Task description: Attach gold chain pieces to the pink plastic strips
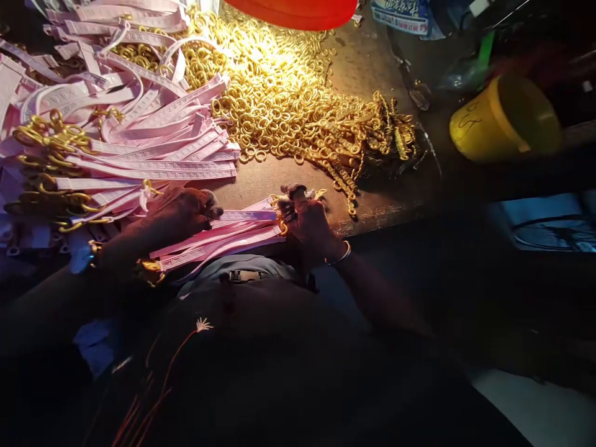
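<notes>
Pink straps with gold rings at their ends lie across my lap edge, between my two hands. My left hand has its fingers pressed together on a pink strap near its left part. At the straps' right end, my right hand is closed around the gold-ringed end of a strap; dark coverings show on some fingertips. A large heap of pink straps with gold hooks lies to the left. Beyond my hands spreads a pile of gold rings, with gold chain pieces at its right side.
A red lampshade hangs at the top over the wooden table. A yellow bucket lies tilted at the right. Behind it is a green strip, and a blue-and-white packet sits at the back. The table's front edge runs beside my right hand.
</notes>
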`<state>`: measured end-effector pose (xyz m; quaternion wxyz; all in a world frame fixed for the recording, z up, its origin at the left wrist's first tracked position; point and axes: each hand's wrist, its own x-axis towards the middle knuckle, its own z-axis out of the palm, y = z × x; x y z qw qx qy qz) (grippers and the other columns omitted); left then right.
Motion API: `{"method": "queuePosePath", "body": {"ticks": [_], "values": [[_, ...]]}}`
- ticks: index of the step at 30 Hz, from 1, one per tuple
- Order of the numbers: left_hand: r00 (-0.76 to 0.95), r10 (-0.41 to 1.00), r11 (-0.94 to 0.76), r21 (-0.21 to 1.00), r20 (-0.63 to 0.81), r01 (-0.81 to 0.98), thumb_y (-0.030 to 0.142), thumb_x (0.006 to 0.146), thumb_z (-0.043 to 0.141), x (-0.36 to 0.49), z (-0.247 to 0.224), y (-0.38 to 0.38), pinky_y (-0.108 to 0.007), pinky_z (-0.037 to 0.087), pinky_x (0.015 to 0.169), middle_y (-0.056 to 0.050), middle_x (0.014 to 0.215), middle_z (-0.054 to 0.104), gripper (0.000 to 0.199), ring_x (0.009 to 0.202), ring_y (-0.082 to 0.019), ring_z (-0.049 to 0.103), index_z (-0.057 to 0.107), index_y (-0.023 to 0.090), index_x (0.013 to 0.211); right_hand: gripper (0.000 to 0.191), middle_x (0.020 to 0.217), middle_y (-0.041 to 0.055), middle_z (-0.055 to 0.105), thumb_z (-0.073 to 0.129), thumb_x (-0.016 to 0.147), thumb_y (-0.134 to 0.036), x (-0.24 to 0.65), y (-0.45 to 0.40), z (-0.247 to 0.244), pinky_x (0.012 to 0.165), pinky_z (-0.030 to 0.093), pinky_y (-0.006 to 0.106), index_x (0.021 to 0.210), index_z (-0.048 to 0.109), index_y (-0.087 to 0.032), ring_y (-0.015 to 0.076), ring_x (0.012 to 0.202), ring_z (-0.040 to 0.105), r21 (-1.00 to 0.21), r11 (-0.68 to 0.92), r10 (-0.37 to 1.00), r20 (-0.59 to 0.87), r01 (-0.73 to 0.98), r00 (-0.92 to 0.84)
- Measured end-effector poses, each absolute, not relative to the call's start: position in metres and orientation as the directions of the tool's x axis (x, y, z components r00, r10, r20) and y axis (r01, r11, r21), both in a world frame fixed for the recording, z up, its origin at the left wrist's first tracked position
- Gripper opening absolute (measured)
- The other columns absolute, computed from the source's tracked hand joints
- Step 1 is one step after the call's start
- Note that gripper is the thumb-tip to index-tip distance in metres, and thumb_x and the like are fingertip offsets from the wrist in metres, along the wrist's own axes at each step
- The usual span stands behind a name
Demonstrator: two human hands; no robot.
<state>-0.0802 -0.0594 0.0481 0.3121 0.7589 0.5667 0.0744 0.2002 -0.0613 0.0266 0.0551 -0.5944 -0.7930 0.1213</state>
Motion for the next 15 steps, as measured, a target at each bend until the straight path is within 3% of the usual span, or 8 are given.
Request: {"method": "queuePosePath", "body": {"ticks": [2,4,8,15], "values": [[0.355,0.899,-0.231,0.409,-0.258,0.883,0.037,0.088,0.049,-0.073,0.033,-0.067,-0.032,0.035,0.063,-0.009,0.081,0.063,0.029,0.072,-0.021,0.055,0.069,0.017,0.083,0.041,0.083,0.0155,0.068,0.038,0.100,-0.040,0.197,-0.063,0.014,0.081,0.040,0.036,0.107,0.064,-0.009,0.0267,0.084,0.061,-0.105,0.232,0.964,-0.109,0.967,-0.243],[0.347,0.909,-0.262,0.330,-0.231,0.907,0.030,0.090,0.044,-0.061,0.016,-0.076,-0.035,0.038,0.069,-0.014,0.093,0.064,0.029,0.085,-0.026,0.058,0.070,0.017,0.090,0.039,0.088,0.0166,0.069,0.040,0.099,-0.038,0.195,-0.065,0.003,0.091,0.037,0.039,0.104,0.067,-0.010,0.0278,0.091,0.061,-0.051,0.228,0.968,-0.100,0.972,-0.232],[0.382,0.918,-0.334,0.304,-0.111,0.892,0.024,0.092,0.040,-0.044,-0.012,-0.086,-0.043,0.036,0.080,-0.018,0.098,0.064,0.031,0.097,-0.032,0.055,0.069,0.015,0.095,0.037,0.107,0.0138,0.069,0.037,0.100,-0.033,0.198,-0.066,-0.012,0.102,0.031,0.040,0.105,0.069,-0.015,0.0256,0.106,0.057,-0.106,0.215,0.977,0.016,0.971,-0.214],[0.428,0.903,-0.398,0.302,-0.039,0.866,0.028,0.095,0.038,-0.041,-0.025,-0.084,-0.040,0.034,0.077,-0.016,0.100,0.064,0.032,0.093,-0.031,0.054,0.067,0.016,0.101,0.035,0.101,0.0123,0.070,0.033,0.101,-0.023,0.203,-0.061,-0.015,0.092,0.043,0.033,0.106,0.067,-0.014,0.0188,0.092,0.061,-0.164,0.165,0.980,-0.080,0.973,-0.180]]}}
